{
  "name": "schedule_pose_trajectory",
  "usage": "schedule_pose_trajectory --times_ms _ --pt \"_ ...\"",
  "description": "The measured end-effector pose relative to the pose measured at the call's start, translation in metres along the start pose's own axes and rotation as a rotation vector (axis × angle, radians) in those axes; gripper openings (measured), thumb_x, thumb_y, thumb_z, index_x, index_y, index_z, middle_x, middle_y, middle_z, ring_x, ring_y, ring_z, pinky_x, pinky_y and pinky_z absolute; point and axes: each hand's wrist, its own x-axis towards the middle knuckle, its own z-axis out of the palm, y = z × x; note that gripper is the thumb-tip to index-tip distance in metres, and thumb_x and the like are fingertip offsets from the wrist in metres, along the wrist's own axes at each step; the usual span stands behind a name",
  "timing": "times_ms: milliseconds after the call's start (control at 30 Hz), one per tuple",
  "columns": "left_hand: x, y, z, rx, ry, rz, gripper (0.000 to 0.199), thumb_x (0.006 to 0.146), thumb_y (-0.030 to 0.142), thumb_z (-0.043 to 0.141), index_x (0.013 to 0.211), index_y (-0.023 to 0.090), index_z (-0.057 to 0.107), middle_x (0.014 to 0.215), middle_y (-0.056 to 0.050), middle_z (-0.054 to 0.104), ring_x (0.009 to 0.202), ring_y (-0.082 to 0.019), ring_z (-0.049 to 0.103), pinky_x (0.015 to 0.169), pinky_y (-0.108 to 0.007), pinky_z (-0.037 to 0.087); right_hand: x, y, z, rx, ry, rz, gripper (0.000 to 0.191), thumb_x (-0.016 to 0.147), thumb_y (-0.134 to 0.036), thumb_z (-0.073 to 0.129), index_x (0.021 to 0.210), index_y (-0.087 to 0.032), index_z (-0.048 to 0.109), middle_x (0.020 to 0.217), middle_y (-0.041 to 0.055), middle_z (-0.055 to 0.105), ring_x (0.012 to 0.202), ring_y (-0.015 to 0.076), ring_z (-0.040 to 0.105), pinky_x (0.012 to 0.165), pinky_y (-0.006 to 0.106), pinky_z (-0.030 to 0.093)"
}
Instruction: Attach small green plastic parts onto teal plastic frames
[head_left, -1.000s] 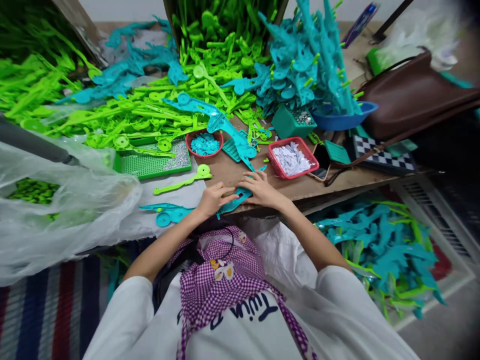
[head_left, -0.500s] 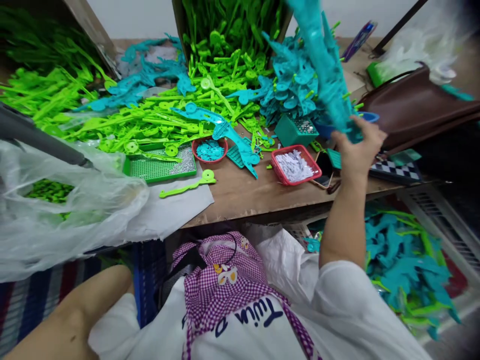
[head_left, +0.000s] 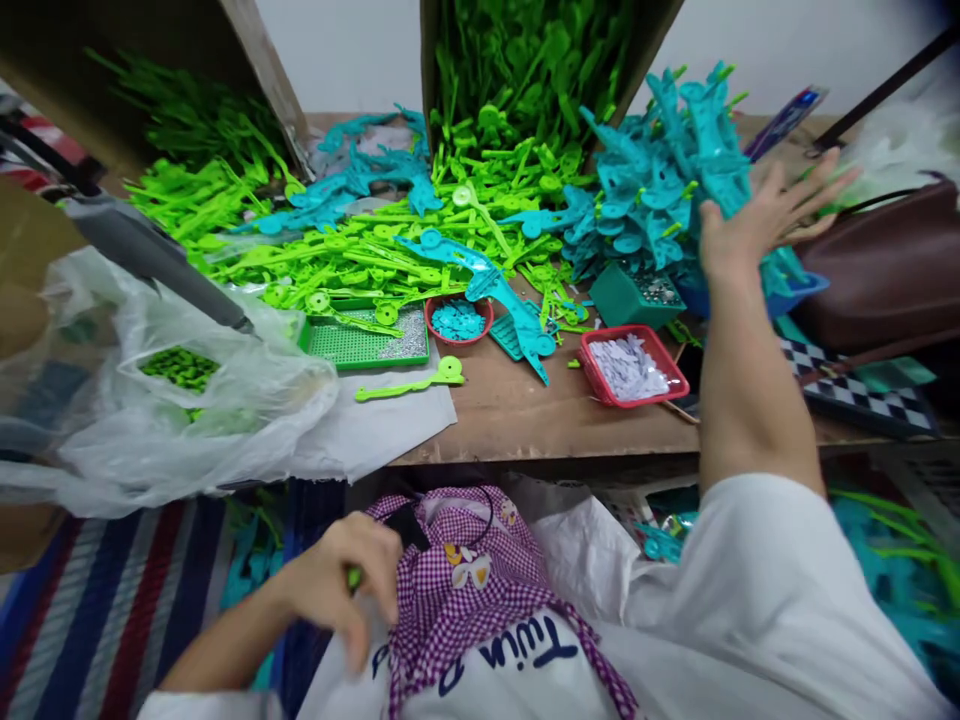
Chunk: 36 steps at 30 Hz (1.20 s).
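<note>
My right hand (head_left: 765,215) is open with its fingers spread, against the right side of a heap of teal plastic parts (head_left: 637,190) in a blue basin (head_left: 799,292). My left hand (head_left: 345,575) hangs over my lap beside the purple checked apron (head_left: 450,600). Its fingers are curled, and a small green piece (head_left: 353,577) shows between them. On the bench lie a long teal part (head_left: 487,280) and a single lime-green part with a round end (head_left: 420,380), the latter on a white sheet (head_left: 397,415).
Lime-green parts (head_left: 337,260) pile up behind. In front stand a green tray (head_left: 345,345), a red bowl of teal discs (head_left: 459,320), a red basket of white pieces (head_left: 630,368) and a teal box (head_left: 637,295). A grey screwdriver-like tool (head_left: 150,250) hangs above a plastic bag (head_left: 247,420).
My right hand has let go of the teal part, which now rests on the heap, and its fingers have spread. My left hand has come into view over my lap.
</note>
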Motion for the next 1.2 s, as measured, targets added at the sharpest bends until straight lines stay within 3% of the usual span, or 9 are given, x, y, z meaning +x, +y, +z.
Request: schedule_pose_trajectory --times_ms 67,167,267,433,567,800,1000,1100,1200 --pt "0.015 -0.01 0.003 -0.006 -0.054 0.042 0.027 0.053 0.022 0.093 0.068 0.02 0.069 0.056 0.0 0.05 0.051 -0.01 0.047 0.044 -0.019 0.036 -0.061 -0.035 -0.001 0.106 -0.004 -0.221 0.058 0.091 -0.037 0.061 0.139 -0.008 0.047 0.156 0.0286 0.023 0.148 0.0371 0.014 0.109 0.066 0.011" --pt "0.041 -0.024 0.014 -0.215 -0.065 -0.009 0.023 0.068 0.02 0.082 0.086 0.016 0.07 0.065 0.001 0.049 0.049 -0.004 0.039 0.038 -0.013 0.024 -0.154 -0.074 0.029 0.259 -0.349 -0.669 0.048 0.092 -0.042 0.055 0.132 -0.016 0.054 0.144 0.0205 0.047 0.136 0.033 0.04 0.109 0.055 0.029" --pt "0.055 -0.031 0.02 -0.48 -0.032 -0.196 0.025 0.077 0.009 0.062 0.102 0.011 0.064 0.08 -0.005 0.056 0.061 -0.007 0.052 0.045 -0.011 0.039 -0.202 -0.089 0.081 0.276 -0.449 -0.602 0.06 0.087 -0.053 0.057 0.134 -0.017 0.051 0.148 0.0218 0.044 0.135 0.0374 0.041 0.107 0.06 0.032" --pt "0.054 -0.039 0.008 -0.543 0.047 -0.191 0.036 0.075 -0.006 0.048 0.105 0.011 0.061 0.088 -0.008 0.062 0.072 -0.01 0.063 0.063 -0.015 0.054 -0.187 -0.087 0.125 0.401 -0.555 -0.446 0.059 0.089 -0.053 0.052 0.13 -0.012 0.054 0.13 0.0224 0.06 0.12 0.0334 0.056 0.102 0.054 0.043" --pt "0.056 -0.05 -0.002 -0.524 0.103 -0.12 0.022 0.088 0.005 0.055 0.107 0.013 0.061 0.088 -0.007 0.063 0.061 -0.006 0.059 0.05 -0.011 0.048 -0.198 -0.081 0.093 0.527 -0.429 -0.437 0.057 0.091 -0.054 0.048 0.13 -0.013 0.054 0.132 0.0206 0.06 0.124 0.031 0.055 0.108 0.052 0.04" --pt "0.064 -0.061 -0.009 -0.564 0.098 -0.093 0.018 0.094 0.027 0.059 0.09 0.011 0.062 0.061 0.005 0.039 0.041 0.0 0.034 0.032 -0.007 0.021 -0.308 -0.109 -0.001 0.809 -0.48 -0.392 0.054 0.092 -0.048 0.051 0.141 -0.024 0.049 0.135 0.0124 0.059 0.124 0.0278 0.057 0.106 0.053 0.047" --pt "0.067 -0.072 -0.012 -0.358 0.071 -0.007 0.026 0.078 0.019 0.078 0.099 0.007 0.069 0.067 0.004 0.044 0.043 0.002 0.03 0.033 -0.009 0.016 -0.339 -0.158 -0.015 0.895 -0.487 -0.515 0.062 0.099 -0.039 0.036 0.157 -0.027 0.02 0.148 0.0092 0.048 0.138 0.0264 0.046 0.11 0.051 0.045" --pt "0.062 -0.077 -0.013 -0.271 0.051 0.025 0.034 0.071 0.019 0.083 0.101 0.009 0.071 0.068 0.003 0.048 0.043 0.002 0.027 0.034 -0.01 0.013 -0.33 -0.127 -0.021 0.851 -0.518 -0.556 0.06 0.095 -0.042 0.047 0.152 -0.03 0.034 0.142 0.0076 0.055 0.131 0.0277 0.054 0.107 0.05 0.049" --pt "0.055 -0.083 -0.017 -0.241 0.072 0.079 0.031 0.07 0.022 0.083 0.098 0.014 0.073 0.069 0.003 0.052 0.044 0.002 0.028 0.036 -0.012 0.011 -0.322 -0.067 -0.024 0.789 -0.672 -0.63 0.051 0.087 -0.042 0.062 0.137 -0.039 0.054 0.127 0.0027 0.067 0.114 0.0302 0.066 0.097 0.05 0.056"
